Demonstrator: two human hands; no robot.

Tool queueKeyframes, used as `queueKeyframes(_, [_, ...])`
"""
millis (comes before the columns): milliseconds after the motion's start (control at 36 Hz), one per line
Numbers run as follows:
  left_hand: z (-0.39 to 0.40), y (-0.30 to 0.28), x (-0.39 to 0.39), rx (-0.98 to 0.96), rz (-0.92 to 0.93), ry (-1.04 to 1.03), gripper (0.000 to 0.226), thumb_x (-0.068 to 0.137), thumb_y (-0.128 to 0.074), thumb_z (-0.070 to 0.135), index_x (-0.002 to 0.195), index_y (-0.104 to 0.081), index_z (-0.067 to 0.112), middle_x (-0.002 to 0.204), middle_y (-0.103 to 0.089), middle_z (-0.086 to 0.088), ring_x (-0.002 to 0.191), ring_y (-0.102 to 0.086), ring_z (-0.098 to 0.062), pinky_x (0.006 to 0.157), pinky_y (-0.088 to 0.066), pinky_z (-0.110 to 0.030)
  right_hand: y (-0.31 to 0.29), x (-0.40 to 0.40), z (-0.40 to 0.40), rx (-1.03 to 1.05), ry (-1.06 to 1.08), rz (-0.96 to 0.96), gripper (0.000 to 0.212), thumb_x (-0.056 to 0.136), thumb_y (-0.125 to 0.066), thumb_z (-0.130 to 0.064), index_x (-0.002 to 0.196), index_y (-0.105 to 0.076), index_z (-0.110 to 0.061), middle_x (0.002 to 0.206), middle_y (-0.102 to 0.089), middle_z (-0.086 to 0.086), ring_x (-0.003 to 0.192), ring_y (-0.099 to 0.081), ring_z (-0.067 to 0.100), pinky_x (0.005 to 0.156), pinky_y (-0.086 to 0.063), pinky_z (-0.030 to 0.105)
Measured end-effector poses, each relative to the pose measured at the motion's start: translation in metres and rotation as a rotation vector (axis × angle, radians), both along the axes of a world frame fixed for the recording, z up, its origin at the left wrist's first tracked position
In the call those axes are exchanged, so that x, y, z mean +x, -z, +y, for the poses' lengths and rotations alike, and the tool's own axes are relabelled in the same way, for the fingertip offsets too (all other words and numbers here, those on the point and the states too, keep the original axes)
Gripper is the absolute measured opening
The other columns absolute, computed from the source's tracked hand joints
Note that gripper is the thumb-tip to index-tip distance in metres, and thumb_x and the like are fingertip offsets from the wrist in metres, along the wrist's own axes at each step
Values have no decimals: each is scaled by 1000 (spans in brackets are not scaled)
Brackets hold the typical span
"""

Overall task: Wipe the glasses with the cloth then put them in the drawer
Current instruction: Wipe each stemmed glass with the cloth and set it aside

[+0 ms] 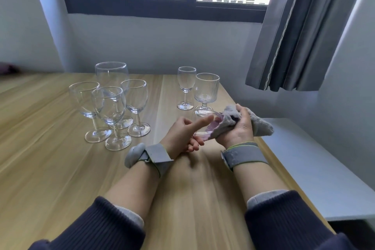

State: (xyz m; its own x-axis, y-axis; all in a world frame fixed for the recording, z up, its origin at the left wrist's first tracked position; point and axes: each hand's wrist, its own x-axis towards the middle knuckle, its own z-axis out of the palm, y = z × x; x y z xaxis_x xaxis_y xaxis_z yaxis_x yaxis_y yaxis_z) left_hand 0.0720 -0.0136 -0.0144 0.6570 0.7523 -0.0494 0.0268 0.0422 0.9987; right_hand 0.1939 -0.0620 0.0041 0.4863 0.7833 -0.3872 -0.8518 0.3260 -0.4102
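Gripping a clear glass (205,126) just above the table, the left hand (183,135) has its fingers curled under the rim side and its thumb stretched along the top of the bowl. The glass lies tipped on its side between the two hands, mouth toward the right. There the right hand (238,128) holds a grey cloth (261,128) bunched round its fingers, and part of the cloth is pushed into the mouth of the glass; through the clear wall it shows pinkish-purple. Whether the glass has a stem I cannot tell, the hands cover too much. Both wrists wear grey straps, and dark ribbed sleeves are pushed back on the forearms.

Moving outward over the wooden table (60,168): just beyond the right hand stands a ribbed stemmed glass (207,92), upright, and just beside it on its left a small plain wine glass (186,87), also upright. Well apart to the left is a cluster of four upright glasses: a big goblet (112,76) at the back, and three wine glasses (110,111) close together in front of it, their bases nearly touching. Behind the table a dark-framed window (162,8) looks out on apartment blocks, and a grey curtain (294,36) hangs at the right.
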Motion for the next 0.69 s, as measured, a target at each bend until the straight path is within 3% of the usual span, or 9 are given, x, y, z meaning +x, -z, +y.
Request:
queueKeyframes(56, [-1, 1, 0, 0, -23, 12, 74, 63, -80, 53, 104, -38, 9, 64, -59, -16, 38, -47, -13, 37, -34, -21, 1, 1, 2, 35, -5, -32, 21, 81, -60, -32, 75, -52, -13, 73, -52, 5, 64, -53, 21, 76, -48, 30])
queueKeyframes(167, [-1, 6, -2, 167, -86, 48, 68, 64, -82, 40, 121, -49, 23, 76, -62, -12, 52, -53, -11, 48, -43, -21, 0, 5, 2, 49, 14, -41, 18, 83, -56, -28, 69, -50, -19, 69, -50, 3, 57, -52, 20, 66, -47, 24])
queueKeyframes(278, [1, 5, -8, 448, -76, 36, 70, 63, -88, 22, 122, -56, 40, 98, -64, -11, 68, -52, -11, 67, -52, -23, 4, 9, 0, -4, -52, 34, 14, 80, -58, -30, 88, -55, -18, 79, -57, 5, 72, -54, 24, 79, -45, 29])
queueKeyframes(333, [0, 4, -9, 544, -60, 46, 71, 62, -87, 17, 120, -56, 44, 106, -61, -4, 72, -51, -11, 73, -53, -25, 7, 10, 1, -33, -56, 37, 9, 79, -59, -27, 82, -55, -20, 77, -56, 3, 73, -54, 23, 77, -46, 29])
queueKeyframes(417, [-2, 3, -9, 610, -39, 51, 72, 66, -85, 8, 121, -52, 40, 113, -58, 2, 73, -50, -11, 71, -51, -22, 8, 10, 2, -16, -24, 10, 14, 80, -57, -26, 71, -49, -19, 71, -51, 1, 67, -51, 20, 70, -44, 26])
queueKeyframes(528, [-7, 1, -9, 516, -42, 71, 66, 67, -83, 21, 120, -47, 38, 114, -57, -1, 77, -54, -15, 68, -52, -24, 2, 6, 1, 43, 51, -62, 23, 84, -51, -20, 62, -43, -19, 65, -47, 2, 61, -47, 19, 63, -43, 26])
queueKeyframes(639, [-8, -10, -10, 11, -37, 125, 71, 73, -73, 50, 128, -36, 23, 117, -55, -18, 68, -62, -23, 53, -53, -29, 0, 5, 0, 101, 102, -83, 28, 86, -49, -17, 59, -43, -20, 63, -45, 0, 57, -46, 18, 61, -44, 25])
queueKeyframes(694, [-8, -14, -13, -90, 8, 123, 74, 76, -62, 66, 128, -37, 19, 110, -54, -18, 58, -61, -24, 46, -52, -26, 2, 6, 1, 115, 99, -94, 26, 86, -48, -18, 60, -43, -20, 62, -45, 0, 56, -46, 17, 58, -43, 23])
